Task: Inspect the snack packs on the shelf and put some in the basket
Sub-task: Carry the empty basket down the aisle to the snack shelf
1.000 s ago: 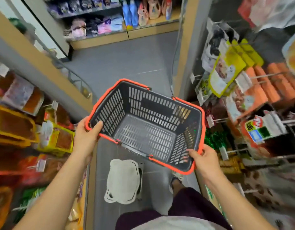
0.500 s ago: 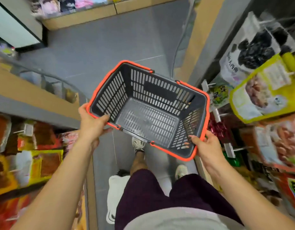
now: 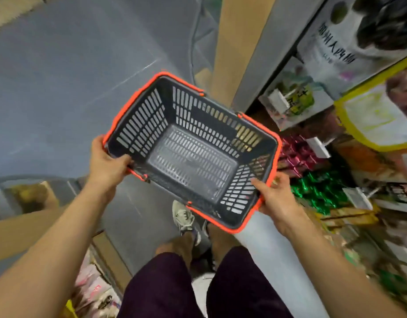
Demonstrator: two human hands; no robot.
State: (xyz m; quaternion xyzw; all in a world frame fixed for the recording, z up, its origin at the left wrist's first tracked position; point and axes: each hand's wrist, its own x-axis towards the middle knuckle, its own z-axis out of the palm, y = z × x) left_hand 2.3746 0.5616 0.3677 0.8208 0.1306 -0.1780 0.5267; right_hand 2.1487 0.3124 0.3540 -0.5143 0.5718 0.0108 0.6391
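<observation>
The dark shorts (image 3: pixel 166 288) fill the bottom middle of the frame, and a light shoe (image 3: pixel 183 218) stands on the floor just above them. Two bare arms reach up from the bottom corners. The left hand (image 3: pixel 106 164) grips the basket (image 3: pixel 207 117) at its lower left corner, thumb over the orange rim. The right hand (image 3: pixel 276 198) grips the lower right corner, thumb lying inside on the wall. The basket is in the middle of the frame, held in the air. On the right side hang green snack packs (image 3: pixel 317 191), pink ones (image 3: pixel 294 157), a yellow pack (image 3: pixel 376 115) and a white pack (image 3: pixel 349 42). The grey floor (image 3: pixel 71 76) fills the upper left.
</observation>
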